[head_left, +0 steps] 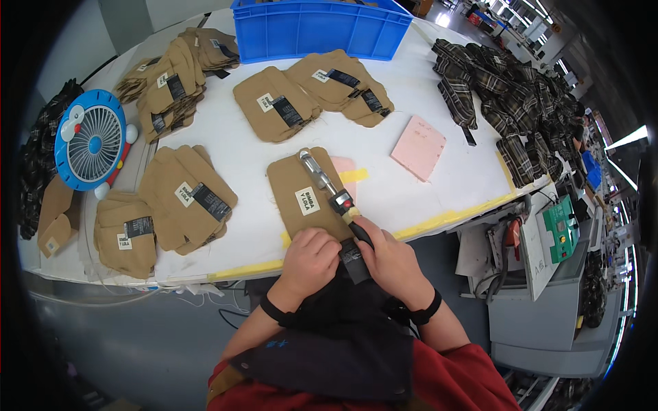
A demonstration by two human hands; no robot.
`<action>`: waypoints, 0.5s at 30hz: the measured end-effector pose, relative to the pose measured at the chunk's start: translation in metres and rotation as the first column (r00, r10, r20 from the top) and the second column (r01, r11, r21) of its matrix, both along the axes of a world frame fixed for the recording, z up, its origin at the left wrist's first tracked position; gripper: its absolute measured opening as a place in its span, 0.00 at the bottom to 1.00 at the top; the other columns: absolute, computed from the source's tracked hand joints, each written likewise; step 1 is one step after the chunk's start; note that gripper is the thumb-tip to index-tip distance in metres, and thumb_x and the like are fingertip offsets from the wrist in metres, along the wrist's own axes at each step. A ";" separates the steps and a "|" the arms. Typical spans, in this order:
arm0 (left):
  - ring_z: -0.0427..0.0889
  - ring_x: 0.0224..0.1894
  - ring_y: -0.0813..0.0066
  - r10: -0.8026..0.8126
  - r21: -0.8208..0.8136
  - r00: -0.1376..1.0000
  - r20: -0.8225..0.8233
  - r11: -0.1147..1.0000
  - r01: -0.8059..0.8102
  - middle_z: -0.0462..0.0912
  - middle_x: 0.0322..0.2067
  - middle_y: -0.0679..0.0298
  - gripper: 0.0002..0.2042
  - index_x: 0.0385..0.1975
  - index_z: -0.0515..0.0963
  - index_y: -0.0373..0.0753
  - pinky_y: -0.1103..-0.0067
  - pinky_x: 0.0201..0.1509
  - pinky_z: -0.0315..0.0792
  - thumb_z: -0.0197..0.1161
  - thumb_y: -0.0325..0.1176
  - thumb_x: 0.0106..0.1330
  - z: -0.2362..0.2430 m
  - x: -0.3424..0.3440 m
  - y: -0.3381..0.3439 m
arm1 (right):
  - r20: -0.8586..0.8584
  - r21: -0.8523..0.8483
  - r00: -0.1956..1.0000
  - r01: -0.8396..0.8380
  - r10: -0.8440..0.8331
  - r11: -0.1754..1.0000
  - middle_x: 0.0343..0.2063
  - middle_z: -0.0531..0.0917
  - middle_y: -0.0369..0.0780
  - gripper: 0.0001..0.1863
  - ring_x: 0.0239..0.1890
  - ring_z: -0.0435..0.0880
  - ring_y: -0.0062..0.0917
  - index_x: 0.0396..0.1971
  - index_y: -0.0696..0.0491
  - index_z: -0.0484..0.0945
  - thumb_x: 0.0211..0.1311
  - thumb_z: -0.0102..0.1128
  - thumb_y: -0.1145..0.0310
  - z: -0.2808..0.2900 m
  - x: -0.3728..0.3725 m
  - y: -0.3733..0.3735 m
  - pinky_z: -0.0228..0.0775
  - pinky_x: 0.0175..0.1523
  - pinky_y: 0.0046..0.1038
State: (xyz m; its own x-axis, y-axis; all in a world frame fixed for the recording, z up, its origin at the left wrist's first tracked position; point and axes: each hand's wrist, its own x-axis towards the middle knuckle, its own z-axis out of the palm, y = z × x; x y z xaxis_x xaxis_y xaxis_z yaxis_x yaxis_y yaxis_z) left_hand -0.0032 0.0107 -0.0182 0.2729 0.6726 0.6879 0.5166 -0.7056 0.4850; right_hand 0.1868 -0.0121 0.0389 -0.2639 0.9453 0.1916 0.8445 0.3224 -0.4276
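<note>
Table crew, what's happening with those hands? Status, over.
Right hand gripping black-handled metal tool. Left hand on brown panel, tool lying across it. Square pink pad apart, farther right.

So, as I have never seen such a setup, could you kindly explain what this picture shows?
This is one wide fisheye view, looking down from a camera on the person's head, so straight edges bend. There is no robot: the bare right hand grips a metal tool with a black handle over a tan fabric piece, while the left hand rests on its lower edge. Around them on the white table are tan stacks, a pink piece, dark plaid fabric, a blue crate and a blue fan.
</note>
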 end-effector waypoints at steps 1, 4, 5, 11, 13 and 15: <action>0.80 0.38 0.61 -0.003 -0.004 1.000 0.000 1.000 0.003 0.80 0.30 0.63 0.10 0.25 0.78 0.38 0.69 0.40 0.75 0.67 0.19 0.42 0.000 0.000 0.000 | 0.003 -0.024 1.000 -0.001 0.001 1.000 0.25 0.79 0.45 0.26 0.23 0.82 0.44 0.68 0.43 0.67 0.71 0.58 0.64 -0.001 0.005 -0.005 0.75 0.27 0.41; 0.80 0.38 0.61 0.002 -0.001 1.000 -0.002 1.000 -0.002 0.80 0.30 0.63 0.10 0.25 0.78 0.38 0.69 0.40 0.75 0.67 0.19 0.42 0.000 -0.001 -0.002 | 0.127 -0.132 0.992 0.016 0.001 0.991 0.25 0.80 0.45 0.31 0.22 0.81 0.43 0.71 0.42 0.63 0.69 0.60 0.63 0.023 0.015 -0.028 0.74 0.27 0.42; 0.80 0.38 0.61 0.005 -0.001 1.000 -0.002 1.000 -0.005 0.80 0.30 0.63 0.10 0.25 0.78 0.38 0.69 0.40 0.75 0.67 0.19 0.42 -0.001 -0.002 -0.002 | 0.127 -0.133 0.992 0.013 0.004 0.991 0.25 0.80 0.45 0.31 0.22 0.81 0.43 0.71 0.42 0.63 0.69 0.60 0.63 0.031 0.018 -0.032 0.74 0.27 0.42; 0.79 0.40 0.62 -0.007 -0.002 0.999 -0.045 1.000 0.007 0.79 0.31 0.63 0.10 0.28 0.79 0.39 0.68 0.44 0.75 0.69 0.22 0.45 -0.002 -0.003 -0.003 | 0.157 -0.136 0.985 -0.054 0.075 0.989 0.21 0.81 0.44 0.34 0.20 0.82 0.42 0.73 0.42 0.61 0.69 0.60 0.63 0.041 0.014 -0.007 0.73 0.26 0.41; 0.79 0.40 0.62 -0.002 0.000 0.999 -0.041 1.000 0.002 0.79 0.31 0.63 0.10 0.27 0.78 0.40 0.68 0.43 0.74 0.68 0.22 0.45 -0.001 -0.002 -0.003 | 0.154 -0.054 0.985 -0.065 0.073 0.996 0.20 0.80 0.45 0.33 0.20 0.82 0.42 0.73 0.43 0.61 0.70 0.59 0.63 0.026 0.007 0.016 0.73 0.26 0.42; 0.80 0.39 0.61 -0.007 0.001 1.000 -0.031 1.000 0.007 0.79 0.31 0.63 0.10 0.26 0.78 0.39 0.69 0.41 0.74 0.67 0.21 0.43 0.001 0.000 -0.002 | 0.140 -0.041 0.988 -0.064 0.069 0.997 0.19 0.80 0.45 0.33 0.20 0.82 0.43 0.72 0.43 0.60 0.70 0.59 0.63 0.021 0.000 0.034 0.73 0.26 0.42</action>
